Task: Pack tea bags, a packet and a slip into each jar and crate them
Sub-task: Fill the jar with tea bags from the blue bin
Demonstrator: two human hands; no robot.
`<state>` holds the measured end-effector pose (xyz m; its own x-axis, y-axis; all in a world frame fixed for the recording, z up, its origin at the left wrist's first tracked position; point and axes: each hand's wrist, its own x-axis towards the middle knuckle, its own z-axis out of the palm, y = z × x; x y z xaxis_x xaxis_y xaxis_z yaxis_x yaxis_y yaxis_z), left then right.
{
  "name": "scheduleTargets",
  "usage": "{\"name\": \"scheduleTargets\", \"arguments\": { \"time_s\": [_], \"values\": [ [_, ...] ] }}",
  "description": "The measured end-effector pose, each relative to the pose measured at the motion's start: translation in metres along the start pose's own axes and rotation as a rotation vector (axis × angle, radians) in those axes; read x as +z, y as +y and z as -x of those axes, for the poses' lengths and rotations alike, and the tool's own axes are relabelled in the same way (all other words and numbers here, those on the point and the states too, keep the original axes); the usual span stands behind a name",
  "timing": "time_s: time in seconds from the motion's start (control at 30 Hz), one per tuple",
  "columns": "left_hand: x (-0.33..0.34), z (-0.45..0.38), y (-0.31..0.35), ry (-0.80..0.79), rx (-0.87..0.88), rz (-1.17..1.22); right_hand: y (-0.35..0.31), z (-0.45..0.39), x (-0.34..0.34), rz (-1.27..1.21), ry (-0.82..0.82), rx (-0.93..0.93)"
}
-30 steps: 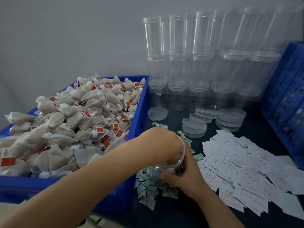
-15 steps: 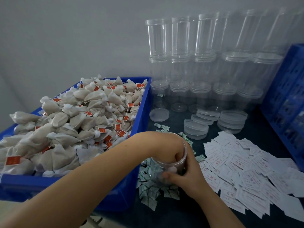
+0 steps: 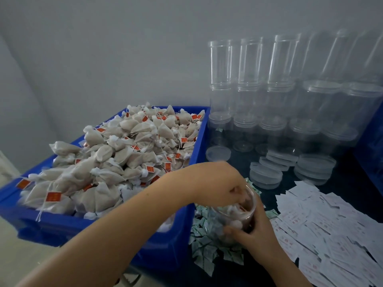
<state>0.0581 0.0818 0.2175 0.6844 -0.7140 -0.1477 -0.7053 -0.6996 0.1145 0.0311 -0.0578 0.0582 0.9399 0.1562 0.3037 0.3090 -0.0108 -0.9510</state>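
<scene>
Blue bin point(image 3: 182, 245): sitting at the left, heaped with white tea bags point(image 3: 124, 154) bearing red tags.
Stacked clear jars point(image 3: 275, 90): standing in rows at the back right, against the wall.
Paper slips point(image 3: 331, 235): lying scattered over the dark table point(image 3: 342, 175) at the right.
Green-and-white packets point(image 3: 205, 245): lying in a loose pile just beside the bin, under and around the held jar.
Clear lids point(image 3: 265, 175): lying in short stacks between the jars and the slips.
Jar point(image 3: 238, 216): being held tilted above the packets, tea bags showing inside.
Right hand point(image 3: 255, 239): gripping the jar's lower wall, fingers curled round it.
Left hand point(image 3: 215, 183): reaching over the jar's mouth, fingertips dipping inside; whether they are pinching anything cannot be told.
</scene>
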Motion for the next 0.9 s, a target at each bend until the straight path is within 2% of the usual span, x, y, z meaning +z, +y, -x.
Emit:
{"name": "scheduleTargets", "arguments": {
  "time_s": [0.2,0.33,0.4,0.53,0.77,0.9],
  "values": [
    [-0.010,0.032,-0.038,0.434,-0.262,-0.076,0.005,0.001,-0.001,-0.003,0.024,0.038],
    [-0.003,0.045,-0.071,0.655,-0.495,-0.248,0.006,0.001,0.000,-0.019,0.022,0.046],
    [0.005,0.051,-0.088,0.666,-0.609,-0.351,0.007,0.001,0.000,-0.029,0.025,0.053],
    [0.020,0.062,-0.120,0.570,-0.837,-0.426,0.010,-0.001,0.000,-0.028,0.030,0.054],
    [0.036,0.067,-0.148,0.421,-1.080,-0.336,0.011,0.000,-0.001,0.019,0.024,0.031],
    [0.037,0.070,-0.151,0.485,-1.134,-0.276,0.009,0.001,0.000,0.040,0.025,0.022]
  ]
}}
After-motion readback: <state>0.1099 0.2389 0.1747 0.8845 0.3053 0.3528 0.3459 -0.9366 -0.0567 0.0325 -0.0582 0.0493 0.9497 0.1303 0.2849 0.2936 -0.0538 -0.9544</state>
